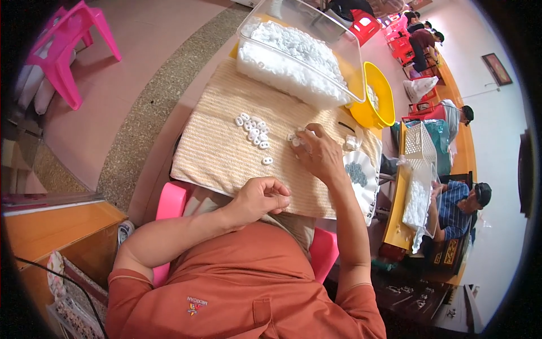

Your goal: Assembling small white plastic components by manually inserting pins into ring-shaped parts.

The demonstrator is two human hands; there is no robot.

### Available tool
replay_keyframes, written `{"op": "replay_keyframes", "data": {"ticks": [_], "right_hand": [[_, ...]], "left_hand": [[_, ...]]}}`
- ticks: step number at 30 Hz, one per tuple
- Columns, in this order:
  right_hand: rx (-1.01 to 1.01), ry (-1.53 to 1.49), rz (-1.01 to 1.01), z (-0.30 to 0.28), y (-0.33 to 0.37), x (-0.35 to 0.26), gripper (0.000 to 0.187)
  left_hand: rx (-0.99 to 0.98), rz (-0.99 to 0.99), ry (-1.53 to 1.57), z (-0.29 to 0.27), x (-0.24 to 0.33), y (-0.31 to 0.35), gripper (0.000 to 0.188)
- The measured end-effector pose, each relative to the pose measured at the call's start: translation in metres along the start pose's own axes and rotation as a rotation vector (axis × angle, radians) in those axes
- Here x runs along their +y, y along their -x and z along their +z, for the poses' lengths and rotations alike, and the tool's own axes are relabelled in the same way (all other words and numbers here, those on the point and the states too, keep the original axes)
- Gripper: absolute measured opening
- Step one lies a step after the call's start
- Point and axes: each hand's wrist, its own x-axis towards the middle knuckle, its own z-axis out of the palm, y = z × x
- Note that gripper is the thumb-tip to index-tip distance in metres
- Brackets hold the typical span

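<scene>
Small white oval pieces (254, 130), each with two holes, lie in a loose cluster on a striped beige cloth (209, 141). A single white piece (267, 161) rests apart, nearer to me. My left hand (261, 198) is closed at the cloth's near edge, thumb and fingers pinched together; what is between them, if anything, is too small to make out. To its right, my right hand (319, 153) reaches down with bent fingers over several more white pieces (293, 139). Its fingertips are closed on some of these, partly hidden beneath the hand.
A clear bin (293, 90) heaped with white pieces stands beyond the cloth, beside a yellow basin (387, 104). On the right are a white fluted dish (367, 195) with small grey bits and a small white block (353, 142). A co-worker (460, 206) sits farther right.
</scene>
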Motion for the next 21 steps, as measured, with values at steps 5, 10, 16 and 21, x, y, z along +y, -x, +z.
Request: {"op": "replay_keyframes", "data": {"ticks": [5,10,16,21], "right_hand": [[-0.024,0.007,0.047,-0.002,0.006,-0.002,0.031],[0.002,-0.001,0.046,-0.003,0.013,-0.005,0.032],[0.057,-0.055,0.065,-0.008,0.023,-0.007,0.032],[0.059,-0.069,0.016,-0.009,0.026,-0.006,0.035]], "left_hand": [[-0.013,-0.011,-0.012,-0.001,0.001,0.000,0.015],[-0.001,-0.002,-0.026,-0.002,-0.002,0.000,0.014],[-0.008,-0.009,-0.051,0.000,0.001,0.000,0.019],[-0.005,-0.004,-0.048,-0.001,0.000,0.001,0.021]]}}
